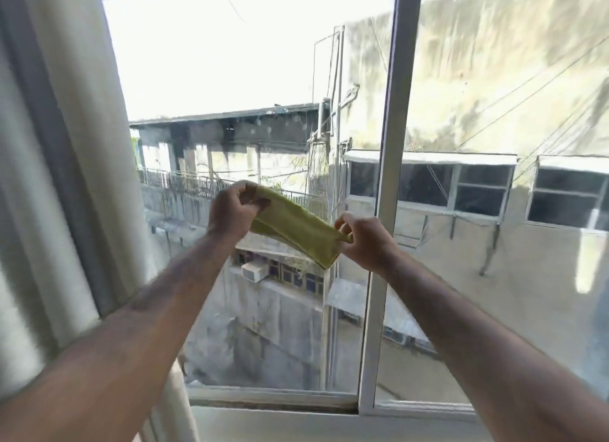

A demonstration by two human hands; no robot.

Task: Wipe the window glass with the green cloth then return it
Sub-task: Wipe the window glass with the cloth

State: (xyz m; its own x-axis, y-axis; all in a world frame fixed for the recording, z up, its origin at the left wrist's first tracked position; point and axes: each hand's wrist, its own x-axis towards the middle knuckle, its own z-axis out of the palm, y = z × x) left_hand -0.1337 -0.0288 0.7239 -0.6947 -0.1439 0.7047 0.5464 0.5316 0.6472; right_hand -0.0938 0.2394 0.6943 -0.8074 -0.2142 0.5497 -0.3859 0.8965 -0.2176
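Observation:
A yellow-green cloth, folded into a long strip, stretches between both hands in front of the window glass. My left hand pinches its upper left end with the fingers curled over the edge. My right hand grips the lower right end, where a small corner pokes out beside the thumb. The cloth slopes down from left to right and hangs in the air, apart from the glass.
A white vertical window frame bar divides the left pane from the right pane. A pale curtain hangs along the left side. The white sill runs along the bottom. Buildings show outside.

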